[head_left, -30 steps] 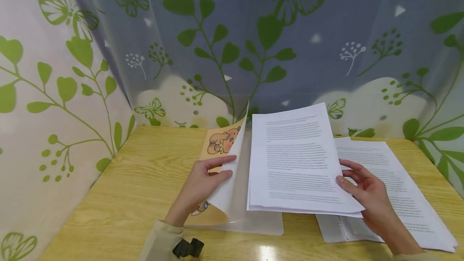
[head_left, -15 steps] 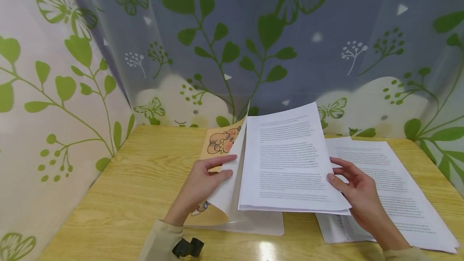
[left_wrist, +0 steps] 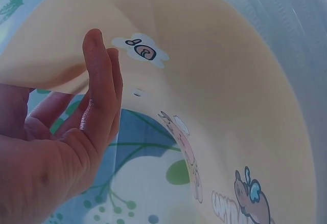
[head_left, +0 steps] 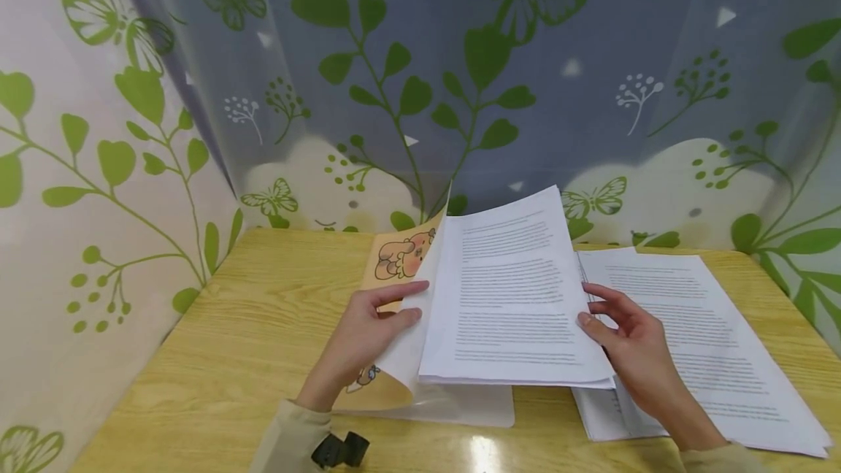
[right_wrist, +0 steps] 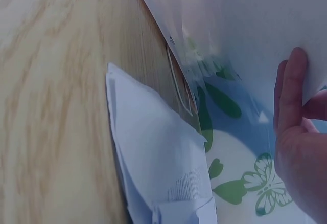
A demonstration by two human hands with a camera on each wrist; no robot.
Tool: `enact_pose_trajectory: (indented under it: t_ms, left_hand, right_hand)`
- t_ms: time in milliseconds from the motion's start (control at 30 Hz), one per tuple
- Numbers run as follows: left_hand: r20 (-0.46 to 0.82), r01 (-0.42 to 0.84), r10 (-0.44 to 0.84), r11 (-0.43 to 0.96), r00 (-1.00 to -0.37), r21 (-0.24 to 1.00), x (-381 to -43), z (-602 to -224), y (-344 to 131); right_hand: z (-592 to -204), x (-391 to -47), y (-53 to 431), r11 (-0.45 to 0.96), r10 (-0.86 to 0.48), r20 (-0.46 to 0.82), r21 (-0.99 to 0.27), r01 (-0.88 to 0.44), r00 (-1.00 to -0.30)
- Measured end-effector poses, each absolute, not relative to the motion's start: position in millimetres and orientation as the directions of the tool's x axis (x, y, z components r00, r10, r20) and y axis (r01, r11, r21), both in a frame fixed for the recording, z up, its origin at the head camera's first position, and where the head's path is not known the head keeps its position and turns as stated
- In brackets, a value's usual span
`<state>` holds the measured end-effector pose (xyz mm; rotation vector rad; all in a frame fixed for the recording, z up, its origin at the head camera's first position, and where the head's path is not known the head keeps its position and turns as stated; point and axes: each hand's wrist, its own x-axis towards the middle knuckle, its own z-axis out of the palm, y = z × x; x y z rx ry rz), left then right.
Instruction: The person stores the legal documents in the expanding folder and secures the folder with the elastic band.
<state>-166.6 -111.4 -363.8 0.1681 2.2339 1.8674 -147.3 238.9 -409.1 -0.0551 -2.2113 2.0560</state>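
My left hand point(head_left: 361, 334) pinches the free edge of a plastic folder's orange cover point(head_left: 399, 261), printed with cartoon animals, and holds it curled up. In the left wrist view, that cover point(left_wrist: 219, 70) bends in a wide arc from the hand point(left_wrist: 87, 132). A thin stack of printed sheets point(head_left: 506, 290) is gripped at its right edge by my right hand point(head_left: 634, 349), thumb in front. The stack tilts over the folder's clear back part point(head_left: 469, 404), its left edge right against the raised cover. From the right wrist, the underside of the sheets point(right_wrist: 245, 29) shows beside the fingers.
A second pile of printed papers point(head_left: 716, 341) lies on the wooden table point(head_left: 250, 327) to the right, partly behind my right forearm. Its folded corner point(right_wrist: 153, 127) shows in the right wrist view. A patterned curtain point(head_left: 394, 57) hangs behind the table.
My right hand has carried the sheets left, from beside the raised cover to over the folder and against the cover's inner side. The left hand and the cover have stayed put.
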Motion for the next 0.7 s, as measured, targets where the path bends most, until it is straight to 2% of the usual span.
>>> enact_pose_trajectory:
  t_ms: [500, 700]
  left_hand:
    - [-0.096, -0.054, 0.219, 0.19, -0.971, 0.98, -166.0, -362.1, -112.0]
    - [-0.097, -0.052, 0.226, 0.199, -0.969, 0.979, -166.3, -362.6, -111.6]
  right_hand:
    - [-407.0, -147.5, 235.4, 0.205, 0.15, 0.1, -0.976, -0.068, -0.984]
    - [-401.9, -145.7, 230.8, 0.232, 0.104, 0.117, -0.969, -0.09, -0.988]
